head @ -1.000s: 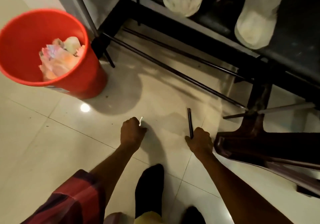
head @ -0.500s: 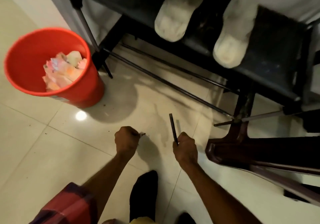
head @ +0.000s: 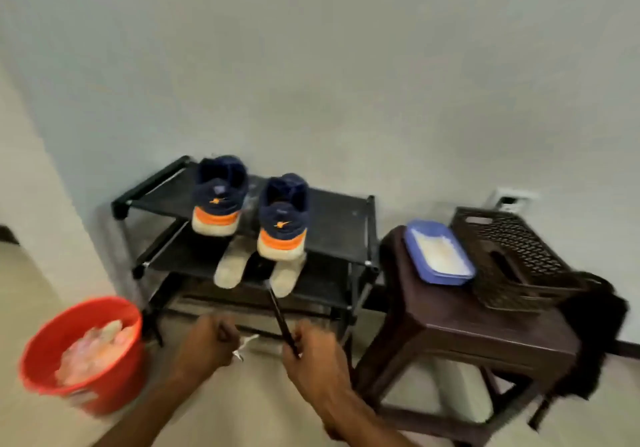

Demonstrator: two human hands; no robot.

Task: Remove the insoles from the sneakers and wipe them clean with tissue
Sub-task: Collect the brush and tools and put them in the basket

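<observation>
While the left hand (head: 211, 342) pinches a tissue scrap (head: 244, 347), the insoles (head: 232, 268) lie straight ahead on the lower shelf (head: 180, 263), under the sneakers (head: 218, 200) — lengthwise toward the person. The right hand (head: 311, 355) grips a thin dark stick (head: 281, 316), its tip just beside the right-side insole.

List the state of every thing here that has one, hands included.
Left sneaker, upright on the rack top shelf, heel toward the camera.
Right sneaker, same, beside it.
Insoles, out, lying on the lower shelf.
Red bucket, upright, holding crumpled tissue.
Left hand, grips a tissue scrap.
Right hand, grips a thin dark stick.
Blue container, flat on the stool.
</observation>
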